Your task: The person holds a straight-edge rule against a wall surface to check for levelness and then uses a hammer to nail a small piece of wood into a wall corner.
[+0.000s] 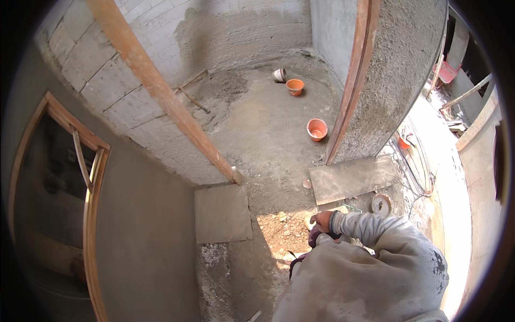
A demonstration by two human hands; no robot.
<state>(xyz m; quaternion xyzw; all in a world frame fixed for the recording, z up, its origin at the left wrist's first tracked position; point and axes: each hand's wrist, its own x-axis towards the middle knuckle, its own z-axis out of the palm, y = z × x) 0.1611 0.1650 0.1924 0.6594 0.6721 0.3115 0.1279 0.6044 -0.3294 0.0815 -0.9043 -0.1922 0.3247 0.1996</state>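
Observation:
My right hand [322, 220] is at the lower right, at the end of a bent arm in a grey sleeve, with fingers curled beside a pale object and a purple-and-black item that I cannot make out clearly. Below it, my grey clothing [359, 284] covers much of the lower right. Behind the hand lies a sunlit patch of broken rubble [281, 231]. A round pale roll or ring [381, 204] lies on the ground to the right of the hand. My left hand does not show.
Grey slabs [222, 213] [351, 178] lie at both door posts. Inside the block-walled room are orange buckets [317, 129] [295, 87], a tipped white bucket [279, 75] and wooden sticks [193, 99]. A timber-framed opening [91, 214] is at left; cables [426, 188] run along the right.

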